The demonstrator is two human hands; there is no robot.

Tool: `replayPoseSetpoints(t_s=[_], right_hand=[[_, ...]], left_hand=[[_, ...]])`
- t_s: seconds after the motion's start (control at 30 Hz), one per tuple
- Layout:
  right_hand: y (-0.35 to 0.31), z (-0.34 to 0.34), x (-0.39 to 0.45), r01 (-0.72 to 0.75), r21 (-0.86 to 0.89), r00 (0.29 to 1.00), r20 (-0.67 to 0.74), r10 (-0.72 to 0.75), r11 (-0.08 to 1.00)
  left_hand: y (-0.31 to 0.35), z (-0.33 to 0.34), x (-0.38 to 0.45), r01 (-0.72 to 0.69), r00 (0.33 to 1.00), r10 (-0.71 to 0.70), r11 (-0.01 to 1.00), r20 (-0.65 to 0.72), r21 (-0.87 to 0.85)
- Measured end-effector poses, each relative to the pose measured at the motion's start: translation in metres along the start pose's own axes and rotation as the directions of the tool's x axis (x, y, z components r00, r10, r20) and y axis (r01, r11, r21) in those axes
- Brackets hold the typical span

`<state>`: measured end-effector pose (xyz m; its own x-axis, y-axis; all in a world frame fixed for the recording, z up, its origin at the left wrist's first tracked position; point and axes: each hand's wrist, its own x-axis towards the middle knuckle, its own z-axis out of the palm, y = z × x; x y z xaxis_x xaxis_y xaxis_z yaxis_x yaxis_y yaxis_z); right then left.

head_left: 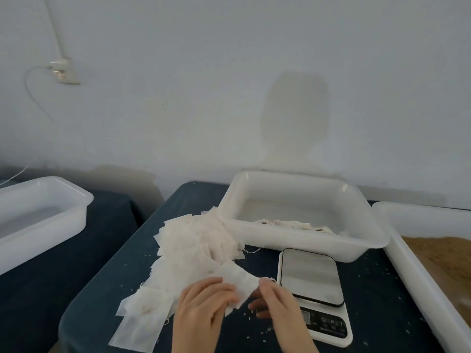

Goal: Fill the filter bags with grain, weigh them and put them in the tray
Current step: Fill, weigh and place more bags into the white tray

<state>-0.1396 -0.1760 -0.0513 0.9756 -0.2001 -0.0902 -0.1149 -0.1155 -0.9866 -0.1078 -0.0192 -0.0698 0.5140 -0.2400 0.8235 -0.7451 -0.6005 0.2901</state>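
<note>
I hold one empty filter bag [240, 284] between both hands, just left of the kitchen scale [312, 278]. My left hand [201, 309] pinches its near-left edge with curled fingers; my right hand [274, 298] pinches its right end, next to the scale's left edge. The pile of empty filter bags [196, 248] spreads left of the scale over the dark blue tablecloth [107, 271]. Behind the scale stands the white tray [300, 240], a few filled bags [288, 223] lying inside. Right of the scale, the grain [443, 253] fills a larger white bin [407, 263]. Loose kernels dot the cloth around the scale.
</note>
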Motion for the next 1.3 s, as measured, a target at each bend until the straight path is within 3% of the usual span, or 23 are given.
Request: replayPoseSetpoints(t_s=[0.1, 0.33, 0.5, 0.57, 0.6, 0.63, 0.7, 0.8, 0.93, 1.0, 1.1, 1.2, 1.3], right_hand=[[-0.004, -0.011, 0.0, -0.04, 0.153, 0.997, -0.052, 0.049, 0.987], [0.002, -0.04, 0.003, -0.109, 0.021, 0.981, -0.161, 0.111, 0.994], [0.003, -0.052, 0.003, -0.125, -0.008, 0.962, -0.245, 0.119, 0.992], [0.003, -0.055, 0.005, -0.145, -0.017, 0.955, -0.265, 0.136, 0.989], [0.003, -0.056, 0.006, -0.157, -0.054, 0.949, -0.284, 0.136, 0.986], [0.002, -0.059, 0.007, -0.165, -0.108, 0.945, -0.303, 0.126, 0.98], [-0.001, -0.063, 0.007, -0.153, -0.193, 0.942, -0.325, 0.084, 0.969], [-0.005, -0.07, 0.003, -0.074, -0.139, 0.949, -0.313, 0.027, 0.988], [-0.009, -0.077, 0.001, -0.012, 0.052, 0.968, -0.249, 0.025, 0.999], [-0.011, -0.081, 0.0, -0.003, 0.095, 0.979, -0.201, 0.023, 0.995], [-0.01, -0.085, -0.001, 0.003, -0.025, 0.987, -0.159, -0.007, 1.0], [-0.011, -0.087, -0.001, -0.006, -0.002, 0.993, -0.121, 0.006, 1.0], [-0.006, -0.086, -0.002, 0.053, -0.151, 0.968, -0.236, -0.088, 0.987]], left_hand=[[0.013, 0.012, -0.001, -0.056, 0.998, 0.057, 0.997, 0.016, -0.047], [0.024, 0.032, 0.003, -0.05, 0.989, 0.06, 0.996, 0.134, -0.076], [0.044, 0.042, 0.017, 0.13, 0.968, -0.077, 0.968, 0.241, -0.213], [0.051, 0.046, 0.022, 0.221, 0.906, -0.117, 0.95, 0.406, -0.219], [0.053, 0.05, 0.024, 0.263, 0.844, -0.121, 0.943, 0.523, -0.206], [0.053, 0.054, 0.026, 0.275, 0.778, -0.115, 0.946, 0.617, -0.17], [0.051, 0.064, 0.03, 0.224, 0.715, -0.106, 0.971, 0.691, -0.083], [0.05, 0.079, 0.033, 0.217, 0.716, -0.156, 0.976, 0.68, -0.005], [0.047, 0.087, 0.035, 0.392, 0.711, -0.234, 0.915, 0.663, -0.098], [0.046, 0.086, 0.036, 0.393, 0.711, -0.202, 0.908, 0.673, -0.144], [0.045, 0.088, 0.038, 0.35, 0.727, -0.159, 0.923, 0.668, -0.16], [0.044, 0.091, 0.038, 0.356, 0.729, -0.158, 0.919, 0.666, -0.172], [0.042, 0.093, 0.036, 0.331, 0.738, -0.151, 0.931, 0.658, -0.157]])
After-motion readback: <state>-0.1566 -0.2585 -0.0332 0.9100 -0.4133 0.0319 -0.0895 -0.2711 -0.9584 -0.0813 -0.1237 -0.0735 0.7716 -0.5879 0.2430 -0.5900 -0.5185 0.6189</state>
